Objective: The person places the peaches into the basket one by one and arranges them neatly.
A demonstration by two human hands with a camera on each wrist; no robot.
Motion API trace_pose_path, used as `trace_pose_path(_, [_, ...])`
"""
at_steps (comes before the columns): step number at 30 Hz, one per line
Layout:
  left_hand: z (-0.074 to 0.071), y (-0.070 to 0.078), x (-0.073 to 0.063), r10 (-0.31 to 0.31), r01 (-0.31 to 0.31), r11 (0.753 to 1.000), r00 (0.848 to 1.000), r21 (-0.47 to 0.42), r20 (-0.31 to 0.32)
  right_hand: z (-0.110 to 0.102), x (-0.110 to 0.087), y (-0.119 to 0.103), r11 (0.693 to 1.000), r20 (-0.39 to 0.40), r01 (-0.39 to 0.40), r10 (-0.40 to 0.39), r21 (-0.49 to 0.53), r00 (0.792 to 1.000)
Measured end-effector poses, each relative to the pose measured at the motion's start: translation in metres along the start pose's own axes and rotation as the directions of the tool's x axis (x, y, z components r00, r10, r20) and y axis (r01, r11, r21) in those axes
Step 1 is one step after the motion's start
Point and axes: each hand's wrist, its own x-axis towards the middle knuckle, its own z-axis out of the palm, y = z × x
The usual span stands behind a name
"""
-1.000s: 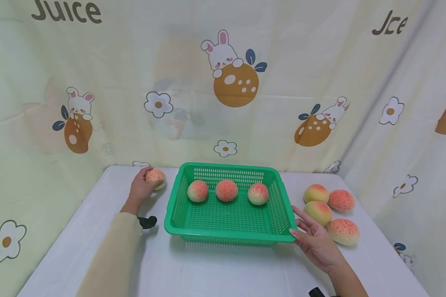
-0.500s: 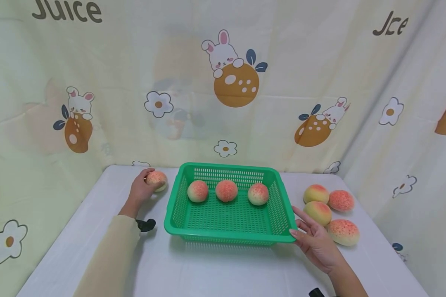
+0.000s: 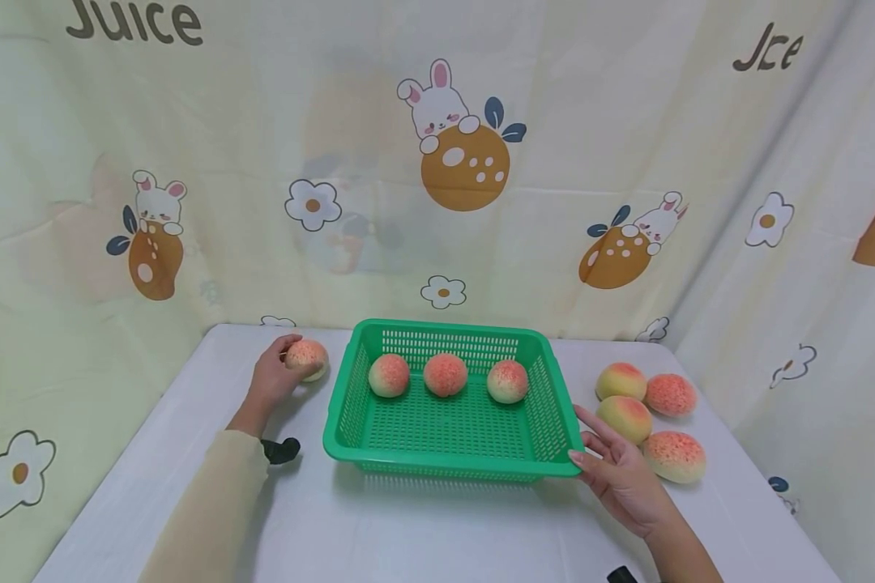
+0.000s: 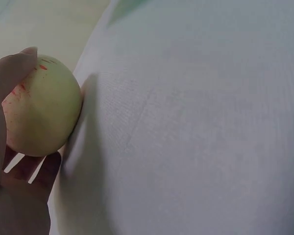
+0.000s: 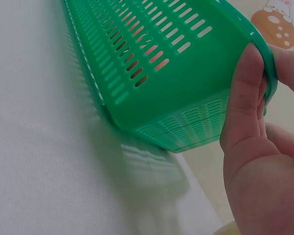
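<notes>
My left hand (image 3: 275, 376) holds a peach (image 3: 308, 359) at the back left of the table, left of the green basket. In the left wrist view the thumb lies over the top of this peach (image 4: 46, 107) and fingers are under its side, close to the tabletop. My right hand (image 3: 622, 474) pinches the near right corner of the green plastic basket (image 3: 452, 463); the right wrist view shows the thumb on the outer side of the basket rim (image 5: 257, 39). Inside the basket sit a left peach (image 3: 389, 376), a middle peach (image 3: 446, 375) and a right peach (image 3: 507, 381).
To the right of the basket several more peaches lie grouped, among them a yellowish peach (image 3: 625, 419) and a speckled peach (image 3: 674, 457). The white table (image 3: 437, 534) ends at a printed curtain (image 3: 539, 259) at the back and sides.
My left hand and its peach have shifted slightly toward me. The right hand and the basket have stayed in place.
</notes>
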Motion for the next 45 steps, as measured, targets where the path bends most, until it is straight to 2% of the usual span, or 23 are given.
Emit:
trace_pose_path(6, [-0.001, 0.0, -0.007, 0.043, -0.043, 0.999, 0.999, 0.008, 0.004, 0.001, -0.001, -0.001, 0.999, 0.025, 0.032, -0.032, 0.018, 0.999])
trace_pose_path(14, [-0.003, 0.004, -0.014, 0.05, -0.05, 0.999, 0.999, 0.017, 0.012, 0.001, -0.002, 0.0, 1.0, 0.0, 0.018, -0.018, 0.001, 1.0])
trace_pose_path(20, [-0.005, 0.005, -0.017, 0.053, -0.053, 0.999, 0.998, 0.001, 0.017, 0.001, -0.001, 0.0, 0.999, 0.021, 0.045, -0.045, 0.005, 0.999])
trace_pose_path(34, [-0.009, 0.01, -0.03, 0.08, -0.081, 0.997, 0.996, 0.014, 0.031, 0.002, 0.0, -0.002, 0.999, -0.035, -0.008, 0.007, -0.031, 0.999])
trace_pose_path(41, [-0.013, 0.018, -0.036, 0.183, -0.183, 0.983, 0.983, 0.018, 0.006, 0.002, 0.0, -0.001, 0.999, -0.034, -0.011, 0.01, -0.032, 0.999])
trace_pose_path(45, [-0.017, 0.024, -0.039, 0.212, -0.212, 0.977, 0.977, 0.034, -0.003, 0.003, -0.001, -0.003, 1.0, -0.04, -0.006, 0.005, -0.03, 0.999])
